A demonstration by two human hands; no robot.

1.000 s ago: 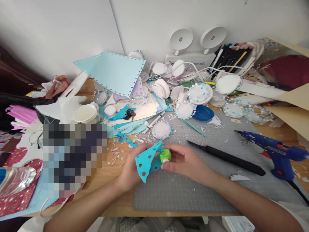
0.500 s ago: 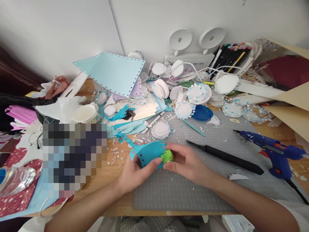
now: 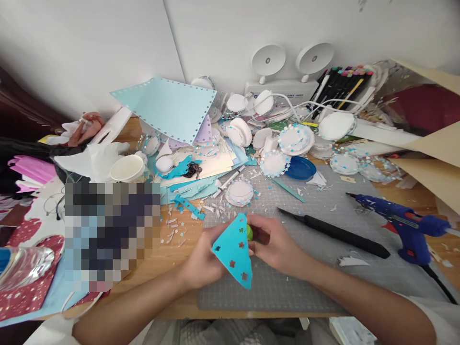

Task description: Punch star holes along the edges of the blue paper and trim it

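Note:
A bright blue piece of paper (image 3: 232, 251) with star-shaped holes along its edge is gripped in my left hand (image 3: 201, 256), which is closed on its left side. My right hand (image 3: 276, 245) is closed round a small green craft punch (image 3: 249, 233) at the paper's right edge. The paper partly covers the punch, so I cannot tell whether its jaws are on the edge. Both hands are over the left part of the grey cutting mat (image 3: 266, 292). A blue punched strip (image 3: 189, 207) lies just beyond them.
A black craft knife (image 3: 334, 235) and a blue glue gun (image 3: 406, 220) lie to the right. Behind are white paper discs (image 3: 240, 192) trimmed with small stars, a blue lid (image 3: 301, 167) and a light blue sheet (image 3: 168, 108). A paper cup (image 3: 127, 168) stands left.
The blue paper has turned, so its flat face with the holes now faces me. The green punch, plainly visible before, is now mostly behind the paper.

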